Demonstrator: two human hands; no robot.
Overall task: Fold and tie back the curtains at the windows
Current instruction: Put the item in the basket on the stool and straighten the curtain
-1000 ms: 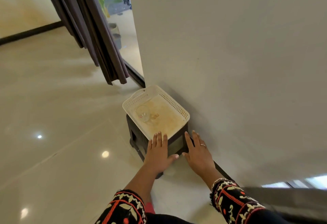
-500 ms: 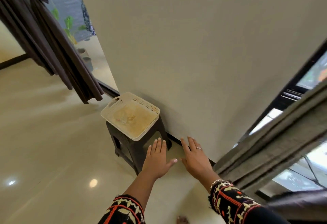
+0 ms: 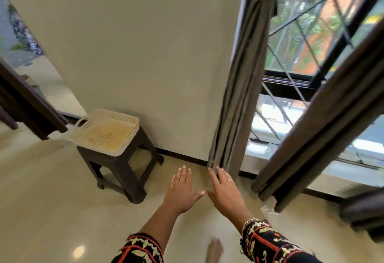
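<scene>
Two hands show, the left hand (image 3: 180,192) and the right hand (image 3: 225,192), with one ring (image 3: 229,180) on the right. Three gathered curtains hang: one grey curtain (image 3: 243,96) by the right fingertips, one brown curtain (image 3: 324,117) further right, and one dark curtain (image 3: 27,109) far left of both hands. One stool (image 3: 122,163) bearing one basket (image 3: 116,120) stands beyond the left hand.

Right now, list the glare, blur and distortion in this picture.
Head view: a round glare spot on the floor, lower left; the window washes out in its lower panes; the dark curtain smears with motion blur at lower right; wide-angle bending slants the grey curtain; left hand and right hand are fairly sharp.
</scene>
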